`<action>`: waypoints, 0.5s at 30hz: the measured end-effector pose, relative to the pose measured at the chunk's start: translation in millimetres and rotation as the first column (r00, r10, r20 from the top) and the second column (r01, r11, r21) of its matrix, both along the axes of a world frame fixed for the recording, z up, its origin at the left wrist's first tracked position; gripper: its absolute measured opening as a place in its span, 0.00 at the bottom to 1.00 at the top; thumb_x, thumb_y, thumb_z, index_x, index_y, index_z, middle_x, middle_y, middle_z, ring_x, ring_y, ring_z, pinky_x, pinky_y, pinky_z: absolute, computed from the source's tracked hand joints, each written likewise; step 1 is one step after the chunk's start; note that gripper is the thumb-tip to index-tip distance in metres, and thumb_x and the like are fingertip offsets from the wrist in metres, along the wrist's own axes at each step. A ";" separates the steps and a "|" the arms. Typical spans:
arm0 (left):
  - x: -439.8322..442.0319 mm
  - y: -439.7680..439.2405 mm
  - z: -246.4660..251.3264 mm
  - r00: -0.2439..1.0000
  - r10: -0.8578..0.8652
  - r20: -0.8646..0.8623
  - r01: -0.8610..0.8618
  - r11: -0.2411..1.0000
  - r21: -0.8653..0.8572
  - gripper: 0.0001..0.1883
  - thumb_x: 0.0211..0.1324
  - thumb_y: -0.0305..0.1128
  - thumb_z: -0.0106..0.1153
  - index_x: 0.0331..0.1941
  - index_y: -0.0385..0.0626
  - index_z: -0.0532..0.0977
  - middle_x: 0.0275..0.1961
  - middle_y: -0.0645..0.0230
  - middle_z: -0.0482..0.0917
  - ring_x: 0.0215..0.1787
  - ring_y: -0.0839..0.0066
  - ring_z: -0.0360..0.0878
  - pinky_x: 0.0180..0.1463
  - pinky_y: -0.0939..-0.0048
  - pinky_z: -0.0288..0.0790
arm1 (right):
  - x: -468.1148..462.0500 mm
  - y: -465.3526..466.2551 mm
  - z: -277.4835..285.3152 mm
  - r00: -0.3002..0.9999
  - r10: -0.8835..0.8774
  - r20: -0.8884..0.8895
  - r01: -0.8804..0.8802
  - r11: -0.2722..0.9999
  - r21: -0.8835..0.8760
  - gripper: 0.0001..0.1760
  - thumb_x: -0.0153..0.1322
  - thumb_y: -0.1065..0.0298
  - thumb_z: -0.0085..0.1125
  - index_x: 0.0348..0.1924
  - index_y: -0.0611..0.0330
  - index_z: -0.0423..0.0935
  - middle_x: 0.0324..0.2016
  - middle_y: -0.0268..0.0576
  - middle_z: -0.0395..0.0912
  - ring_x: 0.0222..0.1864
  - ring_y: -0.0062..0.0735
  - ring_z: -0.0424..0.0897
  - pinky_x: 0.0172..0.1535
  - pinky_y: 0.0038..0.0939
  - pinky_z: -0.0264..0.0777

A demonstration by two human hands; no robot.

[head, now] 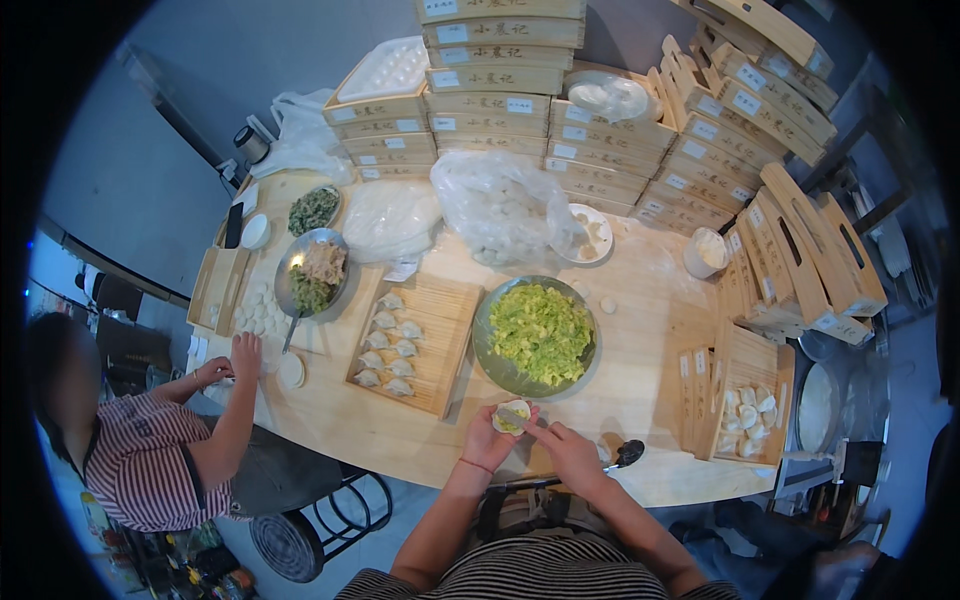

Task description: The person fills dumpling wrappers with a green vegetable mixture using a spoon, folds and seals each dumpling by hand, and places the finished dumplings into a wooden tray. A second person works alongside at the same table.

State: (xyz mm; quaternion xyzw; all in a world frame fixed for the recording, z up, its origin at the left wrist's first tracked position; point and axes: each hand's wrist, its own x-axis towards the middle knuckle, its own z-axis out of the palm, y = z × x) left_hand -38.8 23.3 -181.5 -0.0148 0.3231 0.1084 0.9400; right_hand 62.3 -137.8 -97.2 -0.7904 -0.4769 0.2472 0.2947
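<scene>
In my left hand lies a round dumpling wrapper with some yellow-green filling on it. My right hand grips a small flat metal spreader whose blade rests on the filling. Just beyond my hands is a wide metal bowl heaped with chopped yellow-green filling. Left of that bowl, a wooden tray with a slatted base holds several folded dumplings in two columns.
A co-worker sits at the left, hands over the table near small dough pieces and a bowl of meat and greens. Stacked wooden trays line the back. Plastic bags lie before them. A dumpling tray stands right.
</scene>
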 end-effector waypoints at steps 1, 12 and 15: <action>-0.2 0.1 2.9 0.999 0.004 -0.033 -0.002 0.999 0.037 0.25 0.69 0.38 0.35 0.60 0.28 0.67 0.64 0.40 0.71 0.67 0.43 0.68 0.72 0.44 0.63 | 1.6 -1.6 2.2 0.996 0.048 0.072 -0.046 0.999 -0.026 0.24 0.75 0.73 0.51 0.63 0.43 0.73 0.35 0.44 0.76 0.37 0.49 0.79 0.39 0.42 0.74; -2.1 0.1 62.7 0.977 -0.022 0.213 0.034 0.998 -0.052 0.26 0.70 0.40 0.41 0.60 0.30 0.68 0.65 0.41 0.71 0.67 0.47 0.69 0.70 0.48 0.65 | 8.3 2.7 30.6 0.960 -0.171 -0.221 0.216 0.956 0.198 0.14 0.69 0.78 0.58 0.48 0.58 0.74 0.42 0.43 0.76 0.40 0.48 0.81 0.41 0.40 0.77; 2.2 -3.6 84.4 0.957 -0.096 0.275 0.093 0.995 0.025 0.28 0.71 0.44 0.42 0.62 0.31 0.68 0.66 0.44 0.71 0.67 0.51 0.70 0.68 0.51 0.67 | 4.5 8.0 38.5 0.990 -0.085 -0.112 0.119 0.933 0.340 0.13 0.67 0.80 0.64 0.43 0.61 0.74 0.39 0.45 0.73 0.37 0.42 0.80 0.37 0.33 0.75</action>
